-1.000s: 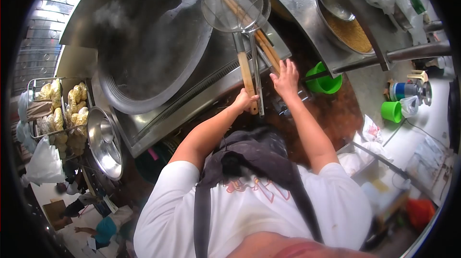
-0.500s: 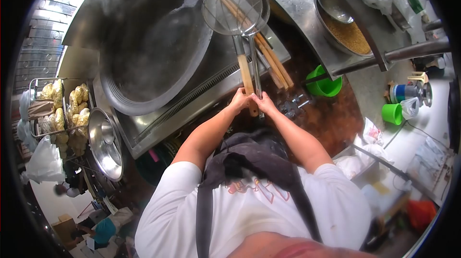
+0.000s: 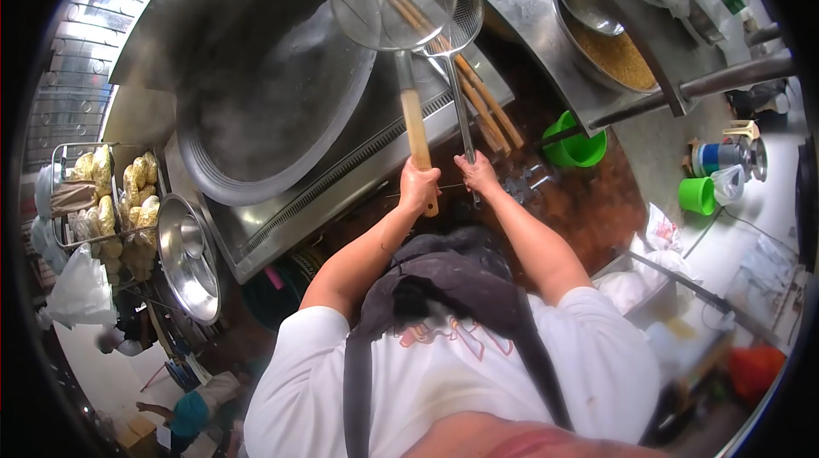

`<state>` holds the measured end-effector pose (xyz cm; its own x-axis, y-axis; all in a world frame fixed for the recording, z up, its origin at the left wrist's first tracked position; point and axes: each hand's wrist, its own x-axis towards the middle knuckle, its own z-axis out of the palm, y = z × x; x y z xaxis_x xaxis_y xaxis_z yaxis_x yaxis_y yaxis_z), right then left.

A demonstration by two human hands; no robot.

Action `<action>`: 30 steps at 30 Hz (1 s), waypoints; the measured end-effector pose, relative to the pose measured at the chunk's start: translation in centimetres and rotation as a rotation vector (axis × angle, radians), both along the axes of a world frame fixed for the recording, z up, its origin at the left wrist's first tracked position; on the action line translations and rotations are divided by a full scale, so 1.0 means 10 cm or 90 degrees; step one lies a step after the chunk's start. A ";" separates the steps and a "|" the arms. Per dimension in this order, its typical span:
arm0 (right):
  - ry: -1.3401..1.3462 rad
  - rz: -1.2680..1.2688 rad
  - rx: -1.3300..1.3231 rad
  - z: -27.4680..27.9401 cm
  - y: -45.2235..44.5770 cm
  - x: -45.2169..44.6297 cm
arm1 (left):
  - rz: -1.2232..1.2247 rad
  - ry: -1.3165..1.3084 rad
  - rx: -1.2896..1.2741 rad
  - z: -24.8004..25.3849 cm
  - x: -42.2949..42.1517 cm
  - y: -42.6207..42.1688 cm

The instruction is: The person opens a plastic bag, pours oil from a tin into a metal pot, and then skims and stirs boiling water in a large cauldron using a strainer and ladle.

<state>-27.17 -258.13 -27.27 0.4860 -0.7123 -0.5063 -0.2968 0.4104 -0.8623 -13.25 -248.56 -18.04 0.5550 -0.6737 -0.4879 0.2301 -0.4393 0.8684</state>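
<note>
My left hand (image 3: 420,186) is wrapped round the wooden handle of a round mesh strainer (image 3: 394,2). The strainer's head lies over the right rim of a large steaming wok (image 3: 273,74). My right hand (image 3: 478,175) grips the metal handle of a second strainer (image 3: 465,19), whose head is partly behind the first one. Beneath and beside the second strainer, several long wooden sticks (image 3: 493,108) rest across the steel stove edge (image 3: 350,155). The inside of the wok is hazy with steam.
Bagged food fills a wire rack (image 3: 58,194) beside metal bowls (image 3: 192,262) at left. At right are a basin of yellowish-brown crumbs (image 3: 618,57), a metal bar (image 3: 734,81) and green containers (image 3: 576,147). Another person (image 3: 189,414) is at lower left.
The right hand let go of the sticks and took the metal-handled strainer. The two handles, together half a second ago, are now apart; the wooden-handled strainer has shifted left.
</note>
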 end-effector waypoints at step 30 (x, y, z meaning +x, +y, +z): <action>0.336 0.432 -0.201 1.22 0.02 0.11 | 0.025 -0.076 -0.038 0.63 0.42 0.66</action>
<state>-26.08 -257.98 -15.04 0.6113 -0.5016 -0.6122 -0.7760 -0.2278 -0.5882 -9.10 -241.93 -11.75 0.6330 -0.6767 -0.3760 0.1390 -0.3785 0.9151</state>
